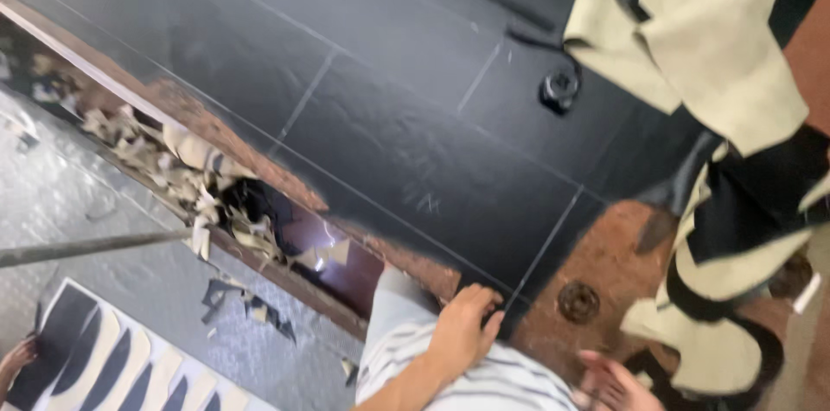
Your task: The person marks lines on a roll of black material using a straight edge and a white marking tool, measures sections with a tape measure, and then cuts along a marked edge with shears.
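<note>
A broad black tabletop [372,108], scored by thin pale seams into large panels, fills most of the tilted view and serves as the landmark here, its wide middle lying bare. Along its near edge, where the black surface is worn down to rust-brown, a long open gap [259,212] is choked with cream and black offcuts [164,156], and beyond that edge lies a grey patterned metal floor [130,290]. At the tabletop's right-hand side hangs a bundle of cream-and-black cut material [718,74], draped past the edge and spilling down over the worn brown corner. On the floor off the tabletop's near edge sits a white sheet [112,359] bearing rows of black and cream curved cut shapes. A thin grey metal rod [95,246] reaches across the floor toward the gap. A small black round fitting [560,87] stands on the tabletop just beside the hanging bundle, and a round metal disc [578,300] sits in the worn corner. The person's left hand [462,324], above a striped garment [450,376], has its grip clenched over the tabletop's near edge at a seam. The right hand [618,381] lies released, palm up and fingers spread, empty, just below the worn corner and beside the lowest folds of the bundle.
</note>
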